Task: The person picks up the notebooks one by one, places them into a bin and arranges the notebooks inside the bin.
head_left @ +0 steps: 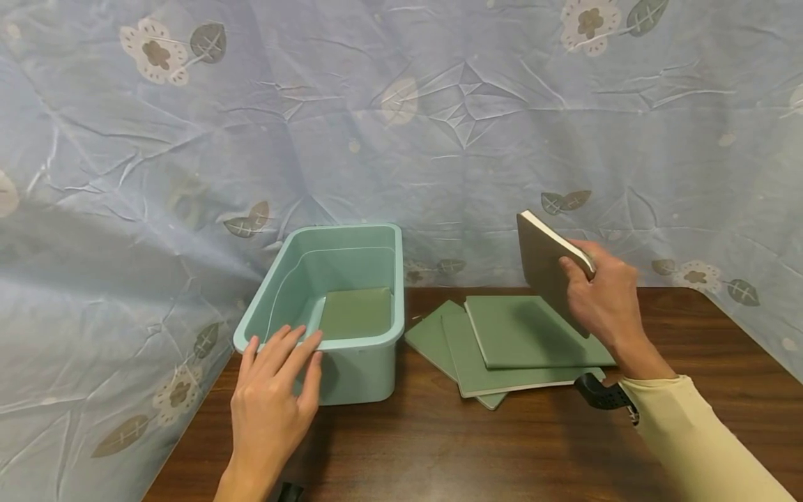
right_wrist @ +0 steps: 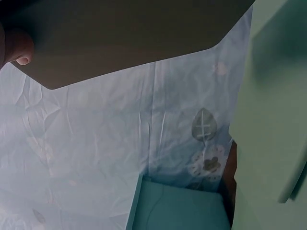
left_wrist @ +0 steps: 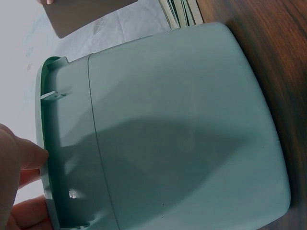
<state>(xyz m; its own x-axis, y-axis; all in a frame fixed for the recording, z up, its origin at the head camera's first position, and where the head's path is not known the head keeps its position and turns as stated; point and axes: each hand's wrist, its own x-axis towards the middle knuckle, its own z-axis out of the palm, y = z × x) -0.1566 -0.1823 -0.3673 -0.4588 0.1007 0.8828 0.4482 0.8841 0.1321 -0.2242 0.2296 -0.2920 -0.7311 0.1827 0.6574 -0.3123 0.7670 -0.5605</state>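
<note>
In the head view my right hand (head_left: 602, 296) grips a dark brown hardcover notebook (head_left: 544, 261), thumb on the near cover. The notebook is tilted upright, raised over a pile of green notebooks (head_left: 533, 331). Its brown cover (right_wrist: 129, 38) fills the top of the right wrist view. My left hand (head_left: 272, 404) holds the near rim of a pale teal plastic bin (head_left: 357, 376), the thumb on the outside and the fingers over the edge. Inside the bin a green notebook (head_left: 356, 312) lies flat on the bottom.
The bin and the pile stand on a dark wooden table (head_left: 426, 453), the pile just right of the bin. Several green notebooks lie fanned out in it. A bluish flowered curtain (head_left: 464, 139) hangs behind the table and along its left side.
</note>
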